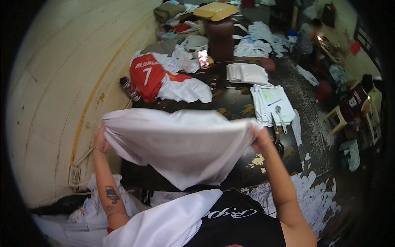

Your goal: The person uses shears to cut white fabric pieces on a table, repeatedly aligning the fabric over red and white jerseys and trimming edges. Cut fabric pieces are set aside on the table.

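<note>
I hold a white piece of cloth (181,144) stretched out in the air above a dark patterned table (234,105). My left hand (100,140) grips its left edge and my right hand (259,138) grips its right edge. The cloth sags in the middle and hides the near part of the table. More white cloth (164,224) lies across my lap.
A red and white jersey (158,80) lies at the table's far left. White folded stacks (247,73) and papers with scissors (273,105) lie on the right. A cream wall (61,82) runs along the left. Scraps (312,197) litter the floor; people sit at the far right.
</note>
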Action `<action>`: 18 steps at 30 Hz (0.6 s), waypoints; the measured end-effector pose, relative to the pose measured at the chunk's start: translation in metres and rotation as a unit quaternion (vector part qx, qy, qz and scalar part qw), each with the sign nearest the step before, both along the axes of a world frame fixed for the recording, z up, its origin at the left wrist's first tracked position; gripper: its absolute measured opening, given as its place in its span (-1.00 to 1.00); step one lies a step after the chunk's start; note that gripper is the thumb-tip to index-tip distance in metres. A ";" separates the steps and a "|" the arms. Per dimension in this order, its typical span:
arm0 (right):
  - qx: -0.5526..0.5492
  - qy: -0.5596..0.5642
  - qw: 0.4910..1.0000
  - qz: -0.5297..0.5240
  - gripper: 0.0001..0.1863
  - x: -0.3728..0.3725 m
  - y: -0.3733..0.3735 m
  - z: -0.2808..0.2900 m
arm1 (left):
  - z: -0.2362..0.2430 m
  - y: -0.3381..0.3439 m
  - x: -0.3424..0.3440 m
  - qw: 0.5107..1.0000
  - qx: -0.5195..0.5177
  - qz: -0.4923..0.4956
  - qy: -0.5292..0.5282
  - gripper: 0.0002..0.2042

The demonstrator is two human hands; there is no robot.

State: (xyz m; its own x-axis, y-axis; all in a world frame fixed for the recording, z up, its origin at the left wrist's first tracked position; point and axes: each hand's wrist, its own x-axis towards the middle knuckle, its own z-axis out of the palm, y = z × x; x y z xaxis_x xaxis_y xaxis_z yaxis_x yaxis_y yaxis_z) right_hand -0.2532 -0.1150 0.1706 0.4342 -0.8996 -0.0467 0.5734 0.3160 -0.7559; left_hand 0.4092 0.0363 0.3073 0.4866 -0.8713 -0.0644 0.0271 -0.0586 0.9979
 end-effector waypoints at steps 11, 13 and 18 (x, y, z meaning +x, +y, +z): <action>-0.254 0.326 0.911 0.001 0.06 -0.066 -0.030 0.137 | 0.049 -0.020 0.001 0.991 -0.097 -0.048 -0.081 -0.58; -0.223 0.344 0.904 -0.123 -0.38 -0.073 -0.033 0.144 | 0.056 -0.022 0.004 0.990 -0.103 0.056 -0.073 -0.61; -0.323 0.128 0.917 -0.197 -0.40 -0.089 -0.050 0.159 | 0.077 -0.036 0.018 0.948 -0.129 0.123 -0.265 -0.58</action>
State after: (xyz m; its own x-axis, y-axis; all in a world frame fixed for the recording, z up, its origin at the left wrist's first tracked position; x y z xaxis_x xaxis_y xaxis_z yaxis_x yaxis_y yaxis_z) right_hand -0.3422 -0.1649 0.3291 0.1191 -0.8599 0.4963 0.3248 -0.4386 -0.8379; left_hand 0.4274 0.0005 0.3840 0.5806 -0.6811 0.4461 -0.5007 0.1332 0.8553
